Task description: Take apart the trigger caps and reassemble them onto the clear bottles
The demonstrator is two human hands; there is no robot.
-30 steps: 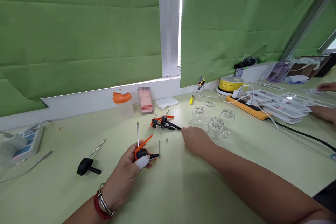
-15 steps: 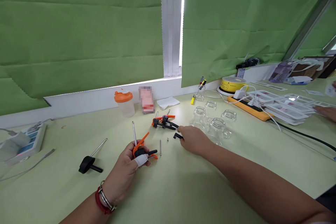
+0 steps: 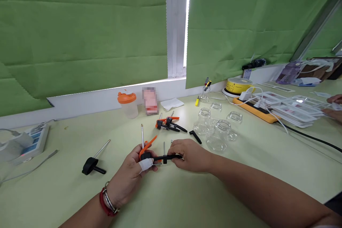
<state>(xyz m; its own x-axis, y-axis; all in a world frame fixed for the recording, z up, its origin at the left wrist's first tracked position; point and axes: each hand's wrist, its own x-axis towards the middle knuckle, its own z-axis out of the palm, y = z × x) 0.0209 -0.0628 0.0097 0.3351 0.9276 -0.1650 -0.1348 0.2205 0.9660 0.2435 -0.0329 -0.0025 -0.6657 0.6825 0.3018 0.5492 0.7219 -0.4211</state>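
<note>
My left hand (image 3: 135, 167), its thumb wrapped in white tape, is closed around a black-and-orange part (image 3: 145, 155) with a metal rod pointing up. In the fingers of my right hand (image 3: 189, 155) is a black handle piece (image 3: 173, 156), held in line with that part's black stem; whether they are joined I cannot tell. A thin metal pin (image 3: 164, 146) lies on the table just behind the hands. Farther back are two similar orange-and-black assemblies (image 3: 169, 123) and a loose black handle piece (image 3: 195, 137). To the left lies a black cap with a rod (image 3: 91, 165).
Several clear glass jars (image 3: 217, 140) stand right of my right hand. A shaker cup with orange lid (image 3: 127, 105) and a white paper (image 3: 172, 104) are at the back. Power strips (image 3: 256, 110) and a stack of white trays (image 3: 291, 110) sit right, near another person's hands (image 3: 332, 108).
My right hand has come back leftward and nearer from the black pieces, carrying a black handle piece to the part in my left hand. Another black handle piece is now uncovered on the table.
</note>
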